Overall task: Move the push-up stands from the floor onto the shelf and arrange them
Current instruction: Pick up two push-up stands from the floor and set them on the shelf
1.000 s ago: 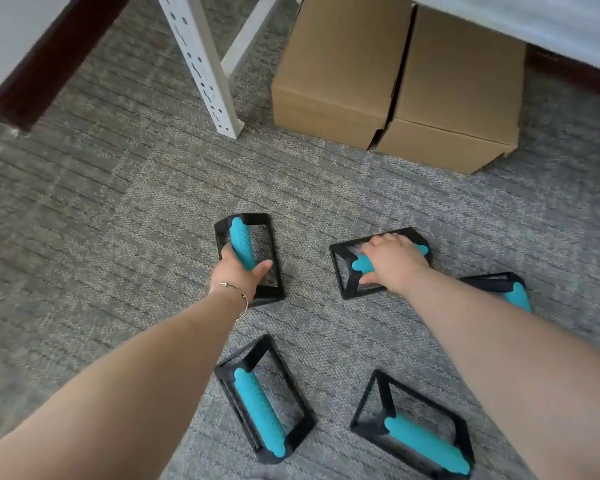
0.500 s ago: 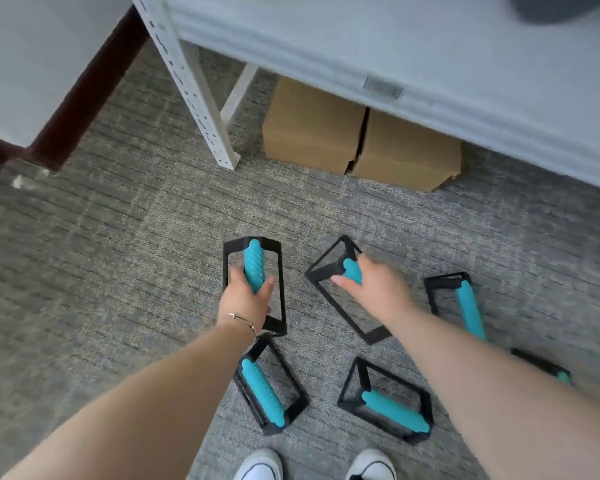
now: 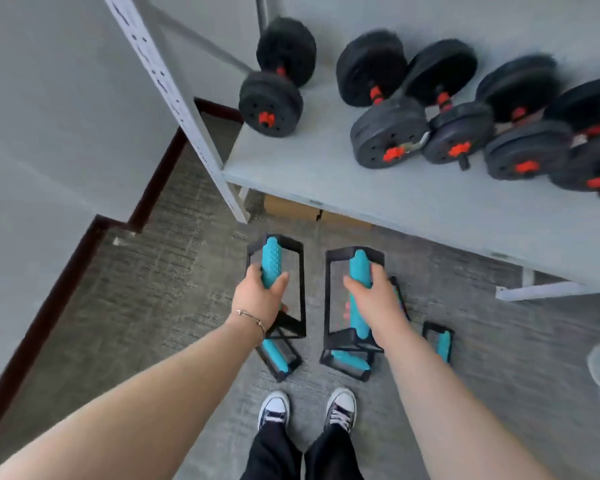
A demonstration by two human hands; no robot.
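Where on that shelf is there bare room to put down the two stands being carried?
The shelf is bare along its front edge, before the dumbbells, and at its left front corner beside the upright post. The back and right are crowded with dumbbells. Left hand and right hand each hold a stand.

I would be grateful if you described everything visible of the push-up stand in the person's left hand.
The left-hand stand is an open black rectangular frame, apparently plastic, with a teal ribbed grip bar along its top. The left hand is closed around the bar's near end, holding it lifted off the carpet, short of the shelf. Nothing else visibly touches it.
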